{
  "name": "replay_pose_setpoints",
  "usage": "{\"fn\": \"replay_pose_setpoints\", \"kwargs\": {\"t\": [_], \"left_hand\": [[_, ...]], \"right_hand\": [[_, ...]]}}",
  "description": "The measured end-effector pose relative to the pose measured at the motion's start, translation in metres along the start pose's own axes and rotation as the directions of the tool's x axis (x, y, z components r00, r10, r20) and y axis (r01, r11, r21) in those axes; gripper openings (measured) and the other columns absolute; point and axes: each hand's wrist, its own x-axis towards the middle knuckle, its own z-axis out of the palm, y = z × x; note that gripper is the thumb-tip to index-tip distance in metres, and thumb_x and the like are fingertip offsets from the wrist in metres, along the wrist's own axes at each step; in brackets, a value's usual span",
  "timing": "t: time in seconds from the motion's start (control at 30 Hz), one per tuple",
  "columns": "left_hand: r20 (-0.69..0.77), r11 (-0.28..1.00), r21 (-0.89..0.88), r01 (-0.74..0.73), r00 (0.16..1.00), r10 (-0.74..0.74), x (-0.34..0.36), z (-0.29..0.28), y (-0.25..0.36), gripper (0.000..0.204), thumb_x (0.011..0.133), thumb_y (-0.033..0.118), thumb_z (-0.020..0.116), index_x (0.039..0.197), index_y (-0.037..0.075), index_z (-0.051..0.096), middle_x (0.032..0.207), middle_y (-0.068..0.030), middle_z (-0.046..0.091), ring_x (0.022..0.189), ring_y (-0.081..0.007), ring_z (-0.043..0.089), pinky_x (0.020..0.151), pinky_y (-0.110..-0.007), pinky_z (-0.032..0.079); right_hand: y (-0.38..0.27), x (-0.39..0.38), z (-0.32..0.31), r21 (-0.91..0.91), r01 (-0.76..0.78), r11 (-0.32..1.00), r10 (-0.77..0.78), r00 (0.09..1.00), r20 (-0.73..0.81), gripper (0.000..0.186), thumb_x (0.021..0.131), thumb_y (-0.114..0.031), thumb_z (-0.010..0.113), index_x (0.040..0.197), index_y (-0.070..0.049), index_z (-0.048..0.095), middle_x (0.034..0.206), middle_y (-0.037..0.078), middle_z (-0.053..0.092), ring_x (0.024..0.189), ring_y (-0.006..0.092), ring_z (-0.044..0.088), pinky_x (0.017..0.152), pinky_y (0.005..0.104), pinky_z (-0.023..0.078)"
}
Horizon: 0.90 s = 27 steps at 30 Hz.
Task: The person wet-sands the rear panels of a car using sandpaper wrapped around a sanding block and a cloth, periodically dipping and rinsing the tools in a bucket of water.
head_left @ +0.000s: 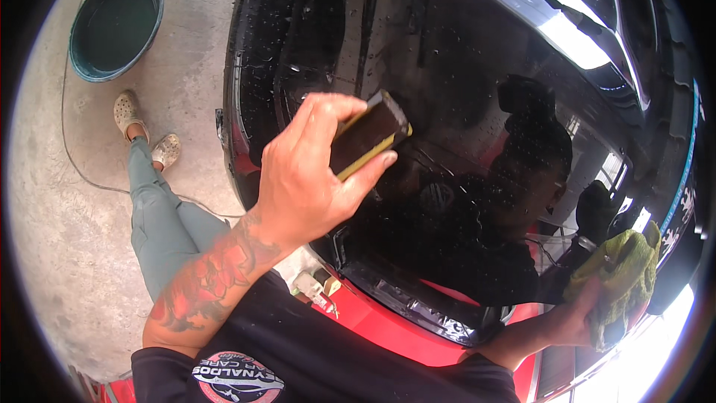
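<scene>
My left hand (pixel 309 168) grips a small black block with yellow edges (pixel 371 134), its thumb along the lower side and its fingers over the top. The block is over the glossy black car panel (pixel 455 157); whether it touches the surface I cannot tell. Water drops and streaks dot the panel, which mirrors a dark figure. At the far right, my right hand (pixel 582 310) holds a crumpled yellow-green cloth (pixel 623 283) by the panel's edge. The cloth hides most of that hand's fingers.
A dark green round tub (pixel 115 26) stands on the concrete floor (pixel 190 0) at the upper left. A thin cord (pixel 82 168) runs across the floor past my legs. Red bodywork (pixel 380 328) lies below the black panel. Bright glass (pixel 552 11) curves at the upper right.
</scene>
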Motion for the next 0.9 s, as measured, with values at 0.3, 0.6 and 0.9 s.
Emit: {"fn": "replay_pose_setpoints", "kwargs": {"t": [0.3, 0.6, 0.9], "left_hand": [[-0.013, 0.999, 0.027, 0.028, 1.0, -0.028, 0.011, -0.001, -0.006, 0.046, 0.076, 0.007, 0.084, 0.114, 0.001, 0.059, 0.103, -0.0124, 0.063, 0.089, -0.0253, 0.065, 0.079, -0.034, 0.053], [0.014, 0.986, 0.081, -0.147, 0.989, 0.147, 0.011, -0.007, -0.012, 0.054, 0.069, 0.0, 0.085, 0.117, 0.001, 0.06, 0.11, -0.0171, 0.063, 0.098, -0.0306, 0.066, 0.086, -0.036, 0.053], [0.029, 0.976, 0.102, -0.192, 0.981, 0.19, 0.009, -0.009, -0.01, 0.058, 0.065, -0.003, 0.085, 0.118, 0.001, 0.061, 0.109, -0.0179, 0.064, 0.099, -0.0346, 0.066, 0.087, -0.039, 0.053]], "right_hand": [[0.004, -0.004, -0.002, 0.009, -0.029, 1.0, 0.029, 1.0, 0.006, 0.076, 0.08, -0.036, 0.084, 0.135, 0.006, 0.052, 0.124, 0.019, 0.063, 0.108, 0.0317, 0.064, 0.096, 0.0454, 0.052], [0.008, -0.003, -0.004, 0.018, 0.01, 1.0, -0.01, 1.0, 0.017, 0.072, 0.079, -0.026, 0.086, 0.135, 0.004, 0.053, 0.129, 0.019, 0.062, 0.116, 0.0312, 0.062, 0.101, 0.0442, 0.051], [0.003, -0.005, -0.003, 0.024, 0.004, 1.0, -0.005, 1.0, 0.01, 0.071, 0.081, -0.027, 0.085, 0.135, 0.005, 0.053, 0.129, 0.02, 0.062, 0.117, 0.0319, 0.062, 0.102, 0.0456, 0.05]]}}
